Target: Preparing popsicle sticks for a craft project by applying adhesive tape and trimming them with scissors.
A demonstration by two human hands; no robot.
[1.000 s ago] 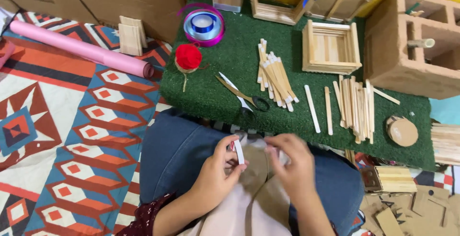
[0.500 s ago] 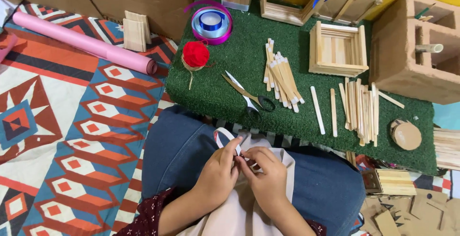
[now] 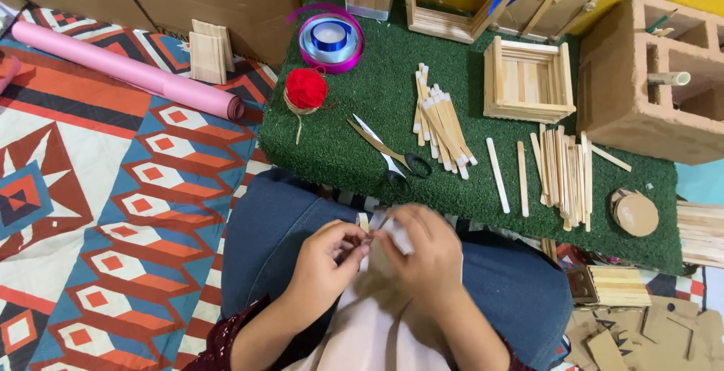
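- Head view, looking down at a person seated on a patterned rug (image 3: 98,190), jeans-clad lap in the foreground.
- Left hand (image 3: 326,256) is curled shut, fingertips pinching the end of a small wooden stick (image 3: 363,223) that pokes up just above the knuckles.
- Right hand (image 3: 424,246) is cupped closed over something pale — a bit of white tape or paper (image 3: 398,233) shows at its edge; what else it grips I cannot tell.
- Both hands meet over the lap, touching at the stick, just below the near edge of a green turf mat (image 3: 362,126).
- On the mat: scissors (image 3: 388,152) nearest the hands, a pile of sticks (image 3: 441,118) with white-wrapped ends, a second loose pile (image 3: 564,171), a square stick frame (image 3: 528,81), red yarn (image 3: 306,89) and ribbon spools (image 3: 330,38).
- A pink roll (image 3: 128,69) lies on the rug to the left.
- Risk, as a judgement: the stick is held only by fingertips — it could slip into the lap, or the white strip could go on crooked or stick to a finger.
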